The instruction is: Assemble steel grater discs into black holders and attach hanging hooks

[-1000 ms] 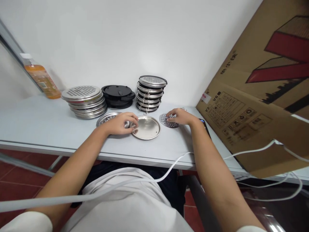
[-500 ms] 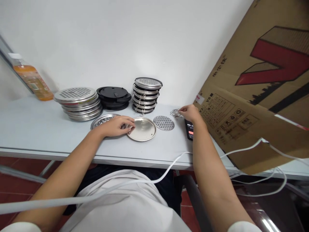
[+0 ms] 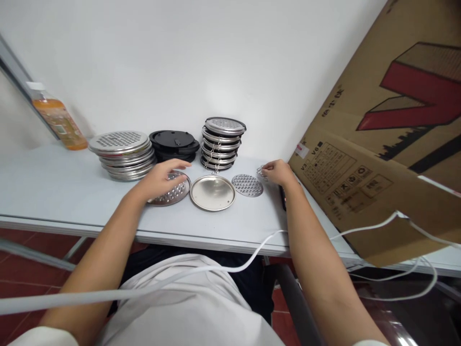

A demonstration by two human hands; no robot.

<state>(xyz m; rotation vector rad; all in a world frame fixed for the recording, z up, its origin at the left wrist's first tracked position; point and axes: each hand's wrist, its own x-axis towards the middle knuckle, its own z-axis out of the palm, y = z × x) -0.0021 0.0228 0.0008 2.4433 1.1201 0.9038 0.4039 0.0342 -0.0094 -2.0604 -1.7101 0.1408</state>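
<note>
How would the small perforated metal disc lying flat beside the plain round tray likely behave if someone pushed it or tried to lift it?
The small perforated disc looks thin and stiff, so it would probably slide easily on the smooth table. Lying flat, it seems hard to pinch up without first catching an edge. It is likely light, and unlikely to roll.

Shiny metal pan (image 3: 212,192) gleaming smooth; perforated metal disc (image 3: 247,185); matt black plastic lids (image 3: 174,144); rough cardboard box (image 3: 382,139) leaning.

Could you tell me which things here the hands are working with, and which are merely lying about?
In hand:
left hand on perforated lid
right hand at small chains
plain dish
small mesh disc

Lying about:
orange bottle
cardboard box
white cable
phone
</note>
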